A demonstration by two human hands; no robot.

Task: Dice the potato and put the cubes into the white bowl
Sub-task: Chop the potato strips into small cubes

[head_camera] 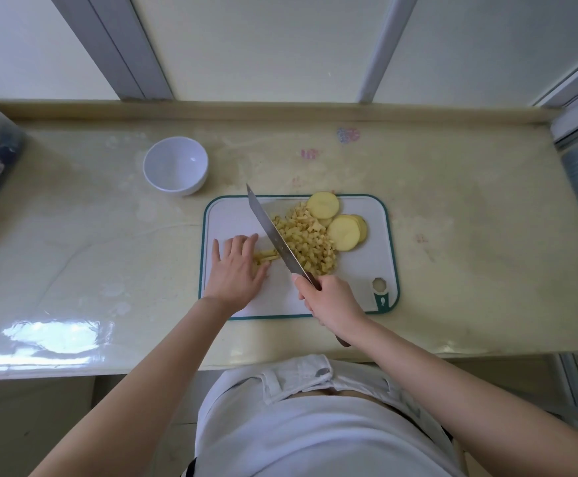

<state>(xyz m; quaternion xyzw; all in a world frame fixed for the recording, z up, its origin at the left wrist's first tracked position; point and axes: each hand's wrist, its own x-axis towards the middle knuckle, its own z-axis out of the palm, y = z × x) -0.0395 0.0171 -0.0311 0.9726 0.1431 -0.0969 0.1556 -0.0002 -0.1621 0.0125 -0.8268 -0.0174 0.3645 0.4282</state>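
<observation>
Dicing is under way; nothing is yet placed in the bowl [176,170].
By the board's [366,270] near edge the knife [277,235] is gripped by the right hand [332,301], fingers curled round the handle. At the left edge, strips [265,257] are pressed flat by the left hand [236,270], fingers straight. Cubes [308,246] are piled mid-board; uncut slices [344,232] are stacked toward the far right corner. The bowl is set on the tabletop beyond the far left corner. Next, the strips probably need to be cross-cut, with fingertips kept clear of the blade.
</observation>
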